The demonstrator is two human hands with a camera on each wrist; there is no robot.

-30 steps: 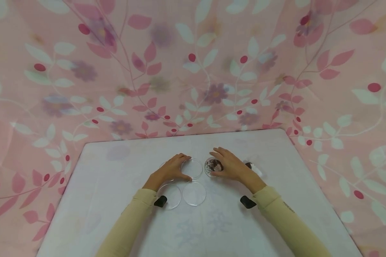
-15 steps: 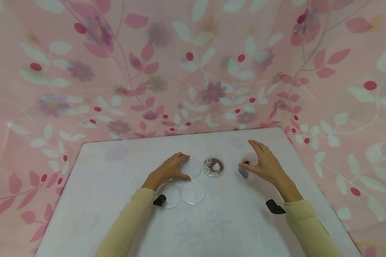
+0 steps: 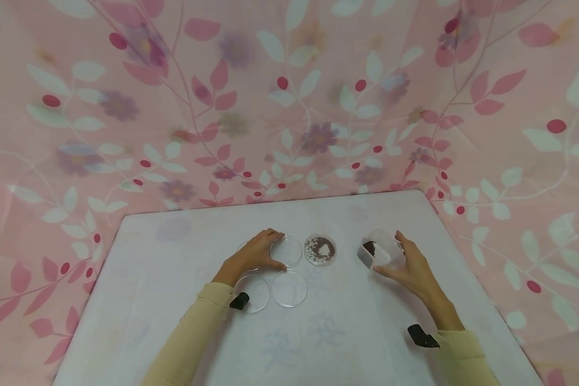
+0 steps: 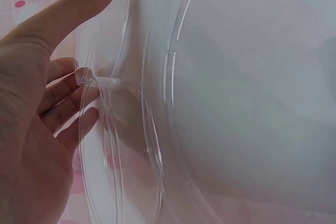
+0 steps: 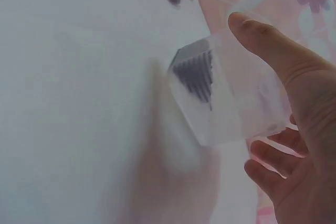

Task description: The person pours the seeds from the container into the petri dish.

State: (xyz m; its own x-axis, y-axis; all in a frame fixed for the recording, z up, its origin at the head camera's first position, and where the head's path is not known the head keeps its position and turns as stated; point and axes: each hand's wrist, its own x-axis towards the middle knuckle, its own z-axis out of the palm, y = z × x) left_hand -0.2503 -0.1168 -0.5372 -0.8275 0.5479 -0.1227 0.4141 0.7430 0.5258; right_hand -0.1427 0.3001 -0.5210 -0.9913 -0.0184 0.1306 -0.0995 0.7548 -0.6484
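Observation:
In the head view my left hand holds a clear petri dish by its rim, thumb at the near side and fingers at the far side. The left wrist view shows the thumb over the rims of clear dishes, the other fingers behind them. My right hand grips a clear plastic box from its right side, thumb at the front, fingers at the back. Dark and white contents show through its wall. Between the hands lies a petri dish of brown and white grains.
Two more clear dishes, a right one and a left one, lie nearer me. Another is mostly hidden behind the left hand. The white table ends at a pink floral cloth.
My right hand has let go of the dish with brown and white grains, moved right and taken hold of the clear box. The left hand has stayed at its dish.

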